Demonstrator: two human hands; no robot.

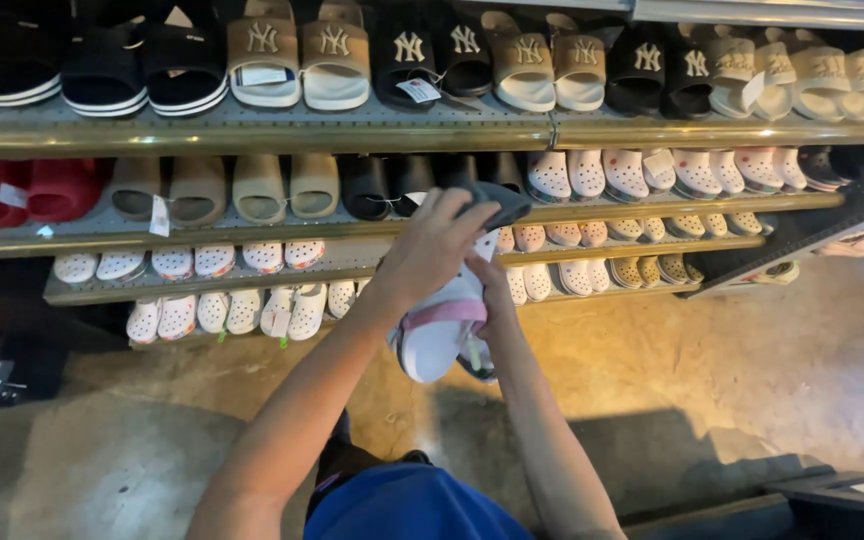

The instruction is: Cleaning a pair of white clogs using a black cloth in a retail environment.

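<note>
My left hand [434,245] grips the top of a white clog with a pink strap [442,325], together with a dark grey piece [497,200] that sticks out past my fingers. My right hand [493,283] is mostly hidden behind the clog and holds it from the far side. I hold the shoe in front of the middle shelves, at about the height of the second shelf [652,208]. A small tag hangs below the clog.
Brass-edged shelves [252,135] carry rows of slides on top, beige and black clogs in the middle, and white and pink children's clogs lower down. Red clogs [32,185] stand at the left. A dark ledge [832,500] lies at bottom right on the concrete floor.
</note>
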